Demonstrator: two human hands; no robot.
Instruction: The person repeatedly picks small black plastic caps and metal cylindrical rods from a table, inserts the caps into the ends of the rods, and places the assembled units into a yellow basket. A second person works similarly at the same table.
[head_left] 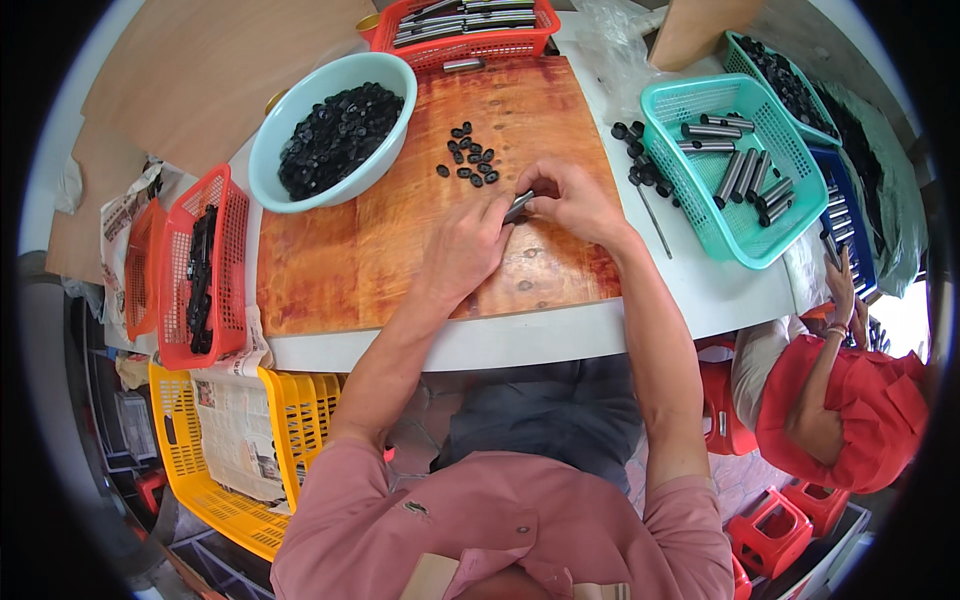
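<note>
Over the wooden board (420, 240) on the counter (700, 290), left hand (462, 250) and right hand (577, 203) fingers pinch closed on a short metal tube (518, 206): probably rigid, light, smooth, best gripped at both ends.

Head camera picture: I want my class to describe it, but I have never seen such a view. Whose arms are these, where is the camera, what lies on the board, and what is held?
The camera sits on a person's head and looks down, so the two forearms rising from the lower edge are that person's own. Its wide lens bends straight edges near the rim. The left hand and right hand meet over a wooden board and together hold a small grey metal tube. Loose black caps lie on the board, with more in a pale blue bowl. A teal basket on the right holds more tubes. Another person in red works at the lower right.
</note>
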